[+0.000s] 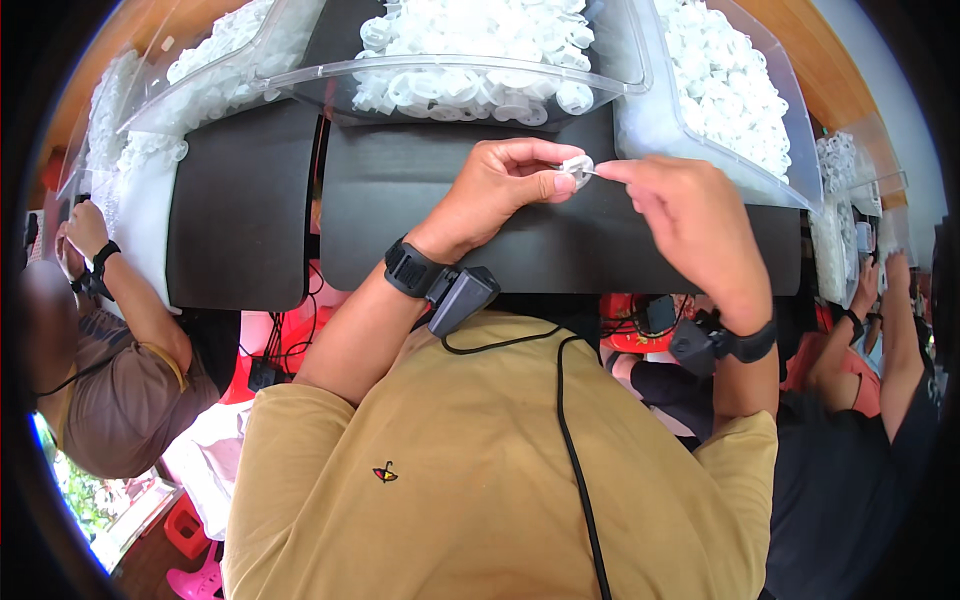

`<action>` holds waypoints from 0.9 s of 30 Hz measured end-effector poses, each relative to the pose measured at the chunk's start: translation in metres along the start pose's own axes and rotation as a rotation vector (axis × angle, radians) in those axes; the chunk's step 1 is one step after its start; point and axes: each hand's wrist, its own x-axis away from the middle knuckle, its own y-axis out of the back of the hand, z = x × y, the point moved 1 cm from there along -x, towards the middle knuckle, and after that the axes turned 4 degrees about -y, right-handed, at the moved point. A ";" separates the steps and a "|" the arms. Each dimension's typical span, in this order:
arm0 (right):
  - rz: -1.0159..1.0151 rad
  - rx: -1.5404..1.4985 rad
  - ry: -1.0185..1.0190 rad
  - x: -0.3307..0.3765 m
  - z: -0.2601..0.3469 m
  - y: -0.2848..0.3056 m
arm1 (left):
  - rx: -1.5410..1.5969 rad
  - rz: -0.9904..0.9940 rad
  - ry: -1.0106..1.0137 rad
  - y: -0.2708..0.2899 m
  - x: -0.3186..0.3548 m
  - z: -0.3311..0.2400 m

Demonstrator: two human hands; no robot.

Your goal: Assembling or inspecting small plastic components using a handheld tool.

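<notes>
My left hand [500, 188] pinches a small, round white plastic part [577, 166] between thumb and fingertips, above the dark tabletop. The part looks ring-like, with an opening in its side. From the right, my right hand [682, 205] reaches up to it, fingers curled and pressed together. A thin whitish sliver shows between the right fingertips and the part; whether it is a separate piece I cannot tell. Both wrists carry black straps with small dark devices.
Clear bins heaped with white plastic parts stand at the far middle [450, 72], far left [262, 82] and right [690, 135] of the dark table [400, 240]. Co-workers sit to the left [130, 380] and right [850, 450]. A black cable [568, 430] hangs down my shirt.
</notes>
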 end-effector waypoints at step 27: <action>-0.346 -0.117 -0.187 0.017 0.009 -0.043 | 0.020 -0.046 -0.103 -0.002 -0.003 0.000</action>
